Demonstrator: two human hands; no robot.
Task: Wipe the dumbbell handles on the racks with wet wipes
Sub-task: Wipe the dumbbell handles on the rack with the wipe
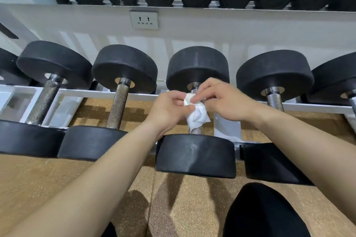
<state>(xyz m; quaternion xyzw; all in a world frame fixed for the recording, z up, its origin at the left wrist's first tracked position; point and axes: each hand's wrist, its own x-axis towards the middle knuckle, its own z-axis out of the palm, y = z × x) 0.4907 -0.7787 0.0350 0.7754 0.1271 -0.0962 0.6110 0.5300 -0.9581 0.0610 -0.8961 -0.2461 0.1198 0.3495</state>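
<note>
Pinching wet wipe (198, 116): left hand (169, 109), right hand (225, 100) | dumbbell handle (195, 131) mostly hidden beneath

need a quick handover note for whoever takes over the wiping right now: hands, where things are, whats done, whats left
Hands: left hand pinches the wet wipe; right hand holds its upper edge.
Things: the wipe is draped over the middle dumbbell handle on the lower rack.
Done: cannot tell which handles are already wiped.
Left: finish this handle; the neighbouring handles may need wiping too.
</note>
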